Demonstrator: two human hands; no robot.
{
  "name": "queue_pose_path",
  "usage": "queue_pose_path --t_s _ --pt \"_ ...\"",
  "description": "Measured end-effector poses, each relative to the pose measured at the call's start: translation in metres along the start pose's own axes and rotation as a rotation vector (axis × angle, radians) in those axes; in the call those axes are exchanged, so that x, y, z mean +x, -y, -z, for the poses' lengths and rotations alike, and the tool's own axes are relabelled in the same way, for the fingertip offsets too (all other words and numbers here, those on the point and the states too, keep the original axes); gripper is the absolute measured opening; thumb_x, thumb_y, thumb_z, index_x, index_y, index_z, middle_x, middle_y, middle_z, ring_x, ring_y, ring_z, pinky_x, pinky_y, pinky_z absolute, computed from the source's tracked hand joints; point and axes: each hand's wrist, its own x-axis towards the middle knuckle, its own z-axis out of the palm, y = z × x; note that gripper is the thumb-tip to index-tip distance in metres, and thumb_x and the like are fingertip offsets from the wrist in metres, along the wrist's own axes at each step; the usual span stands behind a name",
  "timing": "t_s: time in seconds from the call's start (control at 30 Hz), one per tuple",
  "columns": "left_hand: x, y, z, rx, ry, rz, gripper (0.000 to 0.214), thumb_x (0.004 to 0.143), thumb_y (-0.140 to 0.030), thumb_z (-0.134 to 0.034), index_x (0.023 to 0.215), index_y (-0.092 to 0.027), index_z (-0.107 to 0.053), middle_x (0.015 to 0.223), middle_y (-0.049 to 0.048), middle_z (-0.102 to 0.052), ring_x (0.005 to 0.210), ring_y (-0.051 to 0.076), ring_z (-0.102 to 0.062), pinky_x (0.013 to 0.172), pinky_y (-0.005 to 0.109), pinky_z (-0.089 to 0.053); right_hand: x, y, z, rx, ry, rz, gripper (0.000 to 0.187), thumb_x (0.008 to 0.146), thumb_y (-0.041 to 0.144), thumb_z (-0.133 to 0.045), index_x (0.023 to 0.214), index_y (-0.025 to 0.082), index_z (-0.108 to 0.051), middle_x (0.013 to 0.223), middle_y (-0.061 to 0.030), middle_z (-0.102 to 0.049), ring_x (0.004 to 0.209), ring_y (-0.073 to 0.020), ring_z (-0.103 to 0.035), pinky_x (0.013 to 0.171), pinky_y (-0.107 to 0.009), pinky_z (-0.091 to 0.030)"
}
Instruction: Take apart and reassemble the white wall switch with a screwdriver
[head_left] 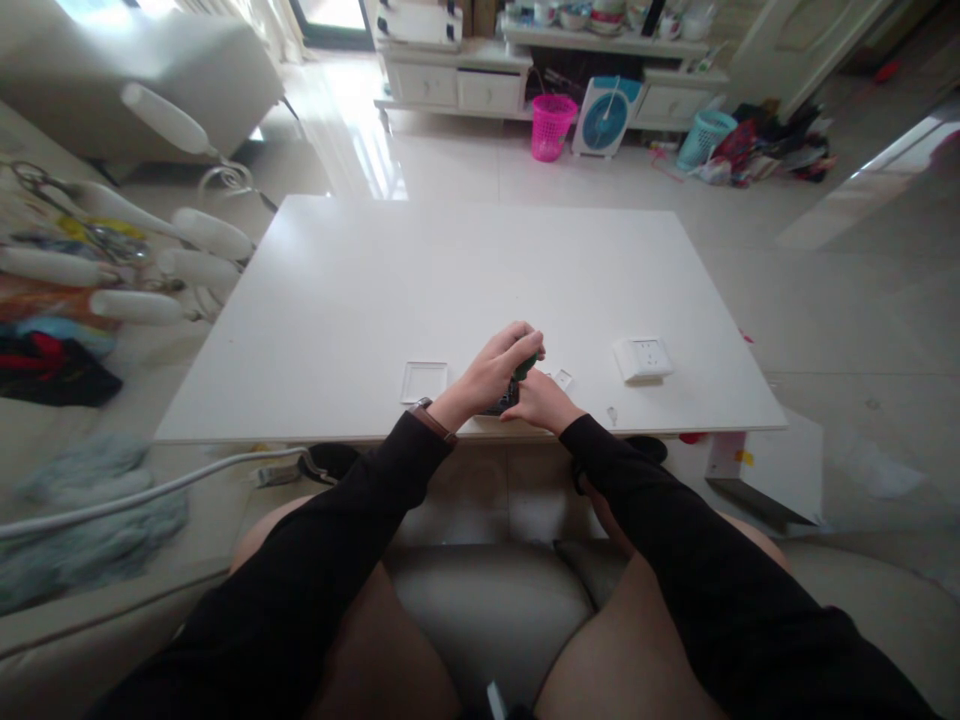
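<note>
My left hand (496, 366) is closed round the green handle of a screwdriver (525, 368), held upright near the front edge of the table. Just right of it, my right hand (546, 400) grips a small dark block (495, 404), which my hands largely hide. The screwdriver's tip cannot be seen. A square white frame (424, 383) lies flat to the left of my hands. Small white pieces (562, 378) sit just beyond my right hand. Farther right is a white wall socket (646, 358) on its thick box.
The white table (450, 270) spans the space before me. A tiny clear item (612, 415) lies near its front edge. Chair or lamp parts in white (210, 232) stand at the left. Across the floor are a pink basket (553, 128) and a blue fan (606, 117).
</note>
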Motion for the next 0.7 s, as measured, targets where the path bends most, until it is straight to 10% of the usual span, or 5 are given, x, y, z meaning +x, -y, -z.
queue_pose_path --t_s 0.7 --pt "0.006 0.009 -0.004 -0.072 -0.050 0.016 0.054 0.102 -0.069 -0.042 0.093 -0.020 -0.063 0.076 0.0021 -0.062 0.073 0.015 -0.059 0.071 0.031 -0.048 0.000 0.001 0.000 -0.034 0.023 -0.050 0.061 0.063 0.028 -0.099 0.114 0.012 -0.071 0.119 -0.0162 -0.071 0.113 -0.0340 -0.068 0.099 -0.046 -0.057"
